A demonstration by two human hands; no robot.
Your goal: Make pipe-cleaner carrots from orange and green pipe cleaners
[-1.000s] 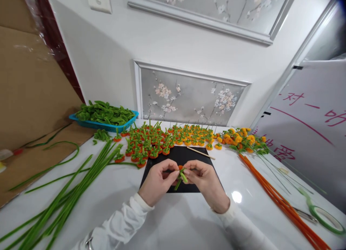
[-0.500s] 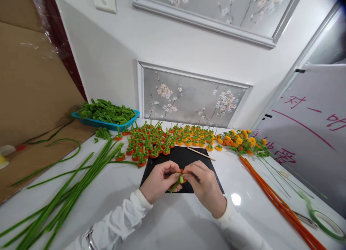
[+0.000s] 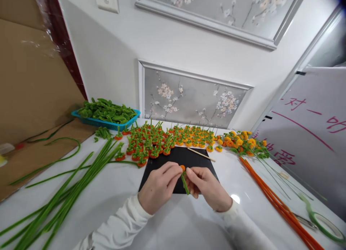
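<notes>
A small pipe-cleaner flower is between my two hands, its orange head [image 3: 183, 168] at the top and its fuzzy green stem [image 3: 185, 184] hanging down toward me. My left hand [image 3: 161, 187] pinches the head from the left with thumb and fingertips. From the right, my right hand [image 3: 209, 188] closes on the flower near where head and stem meet, its thumb on top and its other fingers curled underneath, partly hidden. Both hands are just above a black mat [image 3: 158, 165] on the white table.
Behind the mat stand rows of orange-and-green flowers [image 3: 154, 149] and yellow ones [image 3: 194, 136]. A wooden stick [image 3: 201, 154] lies on the mat. Green pipe cleaners [image 3: 72, 192] are on the left, a blue tray [image 3: 119, 126] behind them. Orange pipe cleaners [image 3: 273, 196] and green tape [image 3: 325, 224] lie right.
My hands have turned the flower: its stem now points down and slightly right instead of down-left. My left hand has rolled over, its back now facing up; my right thumb has shifted.
</notes>
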